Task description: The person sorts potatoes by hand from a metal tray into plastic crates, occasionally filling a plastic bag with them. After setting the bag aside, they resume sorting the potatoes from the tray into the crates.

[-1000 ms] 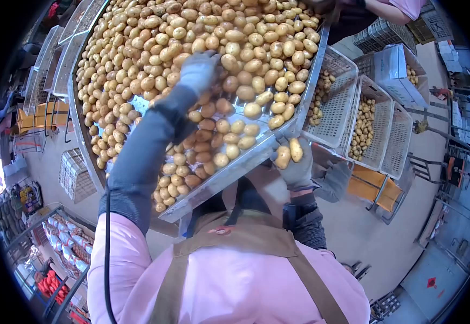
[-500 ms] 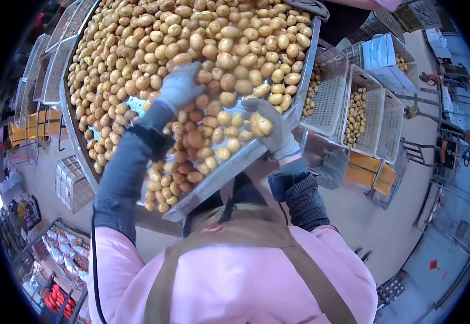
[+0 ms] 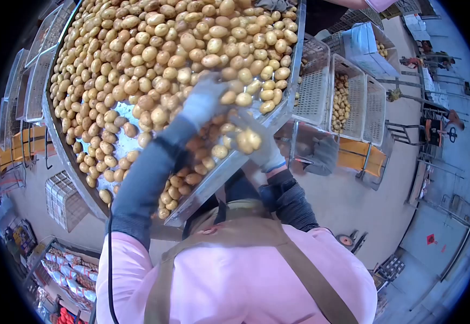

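Observation:
Many small potatoes (image 3: 154, 51) lie heaped on a metal sorting table (image 3: 129, 141) whose rim runs just in front of my body. My left hand (image 3: 205, 100), in a pale work glove, reaches over the middle of the pile, its fingers smeared by motion among the potatoes. Closer to the front rim, my gloved right hand (image 3: 267, 151) has its fingers curled round a few potatoes (image 3: 248, 140). More potatoes lie under my left forearm, in the front corner of the table.
To the right, plastic crates (image 3: 374, 110) stand in a row, one with potatoes (image 3: 340, 100) in it. A light blue box (image 3: 369, 48) sits behind them. Another person's arm (image 3: 353, 3) shows at the top edge. A white crate (image 3: 65, 200) rests on the floor at left.
My left hand has swept right across the pile, towards my right hand, and a bare patch of metal at left has widened. My right hand still holds potatoes. The view has shifted slightly.

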Available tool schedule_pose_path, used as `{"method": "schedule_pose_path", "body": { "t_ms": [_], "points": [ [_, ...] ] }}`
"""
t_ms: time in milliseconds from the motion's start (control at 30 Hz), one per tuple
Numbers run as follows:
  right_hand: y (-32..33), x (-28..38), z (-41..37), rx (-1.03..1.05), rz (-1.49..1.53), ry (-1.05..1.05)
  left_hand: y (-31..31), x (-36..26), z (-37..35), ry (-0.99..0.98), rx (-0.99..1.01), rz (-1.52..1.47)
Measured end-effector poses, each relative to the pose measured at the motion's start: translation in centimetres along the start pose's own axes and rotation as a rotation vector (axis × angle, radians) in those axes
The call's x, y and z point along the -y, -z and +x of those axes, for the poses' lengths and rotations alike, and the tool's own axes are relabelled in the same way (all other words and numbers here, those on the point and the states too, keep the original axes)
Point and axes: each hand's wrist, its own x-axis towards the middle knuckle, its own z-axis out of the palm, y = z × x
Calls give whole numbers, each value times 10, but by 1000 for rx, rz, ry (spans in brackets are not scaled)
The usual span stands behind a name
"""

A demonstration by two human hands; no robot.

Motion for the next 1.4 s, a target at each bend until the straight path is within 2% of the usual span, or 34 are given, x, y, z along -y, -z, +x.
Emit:
{"method": "schedule_pose_path", "body": {
  "t_ms": [33,100,133,167,200,267,333,367,400,433,467,500,533,633,667,700,767,833,867,900,967,1000,1033,1100,1133,1233,1300,1333,1367,1400],
  "points": [
    [-1,-2,1,31,10,3,5,-13,-15,107,-72,-114],
    [0,-5,3,86,-252,98,0,-45,-45,245,-130,-127],
    [0,-4,3,113,-530,190,-12,-59,-59,311,-82,-207],
    [6,-9,4,136,-631,291,-23,-69,-70,380,-41,-285],
    [13,-13,5,149,-733,398,-11,-80,-72,252,-67,-226],
    [26,-21,8,143,-848,556,31,-90,-55,346,199,-273],
    [29,-4,10,179,-731,425,33,-74,-35,352,260,-242],
    [31,6,12,191,-672,360,23,-65,-18,398,81,-323],
    [42,5,17,104,-471,141,7,-48,1,228,68,-162],
    [44,7,18,142,-499,253,-9,-36,19,55,51,-3],
    [47,9,19,177,-524,366,-19,-40,35,27,195,229],
    [52,10,19,290,-249,309,-31,-45,48,2,337,461],
    [62,10,22,403,26,246,-57,-32,50,14,293,507],
    [91,21,24,258,-147,179,-60,-15,56,-5,310,358],
    [88,28,22,223,65,39,-44,-18,47,-12,292,265],
    [75,43,19,200,65,72,-42,-16,33,-32,65,97],
    [48,73,11,153,61,138,-29,-44,8,411,-161,-460],
    [44,79,14,144,-445,437,-29,-67,-6,559,-397,-668],
    [37,85,10,76,-667,567,-35,-82,-7,584,-438,-722],
    [31,92,7,-17,-869,688,-22,-117,-1,622,-364,-730],
    [50,70,31,-6,-867,792,-61,-103,-6,118,-339,-177],
    [53,71,34,19,-854,756,-47,-114,-1,79,-355,-134],
    [56,73,36,40,-840,721,-32,-108,17,111,-153,-245],
    [60,70,44,99,-705,620,-4,-93,55,250,-158,-355],
    [62,67,48,128,-580,555,14,-85,85,198,-154,-269],
    [73,68,53,46,-1068,714,14,-36,202,39,-153,65],
    [74,64,62,-64,-1278,797,-7,-11,257,42,-184,377],
    [72,56,65,-135,-1324,816,-8,-14,263,110,-69,345],
    [75,51,69,-114,-1350,755,-10,-17,260,182,48,310],
    [77,47,74,-93,-1377,693,-16,-24,246,183,-55,326]
  ]
}}
